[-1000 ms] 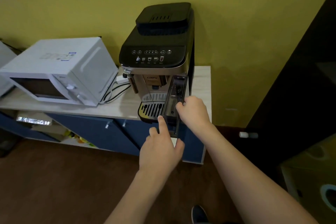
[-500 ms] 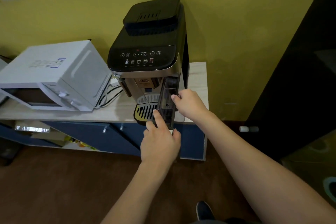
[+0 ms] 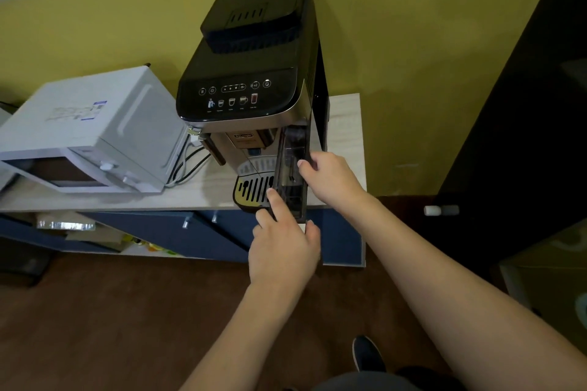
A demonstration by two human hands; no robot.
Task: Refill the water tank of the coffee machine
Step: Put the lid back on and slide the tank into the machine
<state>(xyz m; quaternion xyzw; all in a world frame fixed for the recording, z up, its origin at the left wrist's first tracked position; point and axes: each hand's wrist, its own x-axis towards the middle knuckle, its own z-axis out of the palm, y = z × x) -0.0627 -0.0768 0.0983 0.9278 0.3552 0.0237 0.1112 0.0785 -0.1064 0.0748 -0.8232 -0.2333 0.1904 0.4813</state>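
Note:
A black and silver coffee machine [image 3: 251,73] stands on a light wooden counter [image 3: 344,124] against the yellow wall. Its dark transparent water tank [image 3: 292,162] sticks out of the machine's front right side, partly slid forward over the counter's edge. My right hand [image 3: 330,179] grips the tank's right wall with the fingers curled over its rim. My left hand [image 3: 282,247] holds the tank's front lower end, index finger stretched along its left side. Whether there is water in the tank I cannot tell.
A white microwave [image 3: 85,133] sits left of the machine, with cables [image 3: 187,165] between them. Blue cabinet doors [image 3: 178,232] lie below the counter, one section open with items inside. A dark tall cabinet [image 3: 524,124] stands to the right. Brown floor lies below, with my shoe [image 3: 368,355] on it.
The tank has come a little further out of the machine, with both hands staying on it. The camera has moved closer and tilted.

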